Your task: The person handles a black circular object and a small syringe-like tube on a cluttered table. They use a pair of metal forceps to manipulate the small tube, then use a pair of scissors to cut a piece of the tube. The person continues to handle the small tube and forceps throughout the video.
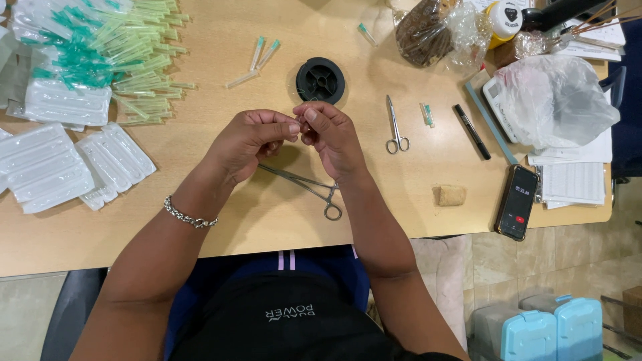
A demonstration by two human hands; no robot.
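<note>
**A:** Thread, or fine wire: too thin to resolve, but both hands are pinched together mid-frame, just below the black spool (321, 80), so whatever they work is something very fine between the fingertips. Can't confirm the strand itself.

**B:** Hand states?

**A:** Left hand (251, 139): fingers curled in, thumb and forefinger pressed tip to tip, a closed pinch. Right hand (332, 137): same, knuckles up, fingertips meeting the left's. Neither is spread at all. What sits inside the pinch is hidden.

**B:** Tools in hand?

**A:** None. Needle holder (309, 187) lies on the table (414, 220) under the wrists, ring handles toward lower centre, untouched. Small scissors (396, 130) lie right of the hands, apart.

**B:** How to do this well?

**A:** My read: keep the pinch short, fingertips close, so the fine piece doesn't flex or slip. Forearms braced on the table edge for steadiness. Work over bare wood, not over the clamp, so a drop is easy to find. Keep slack off the spool side to avoid tangles.

**B:** Surroundings?

**A:** Heap of green-capped needles (134, 53) upper left, white blister trays (47, 167) at left. Three loose capped needles (257, 60) above the hands. Black pen (473, 132) and a phone (516, 202) at right, small tan block (451, 195) beside it. Plastic bags upper right.

**B:** Risk?

**A:** Losing the piece against the wood grain if the grip relaxes.
</note>
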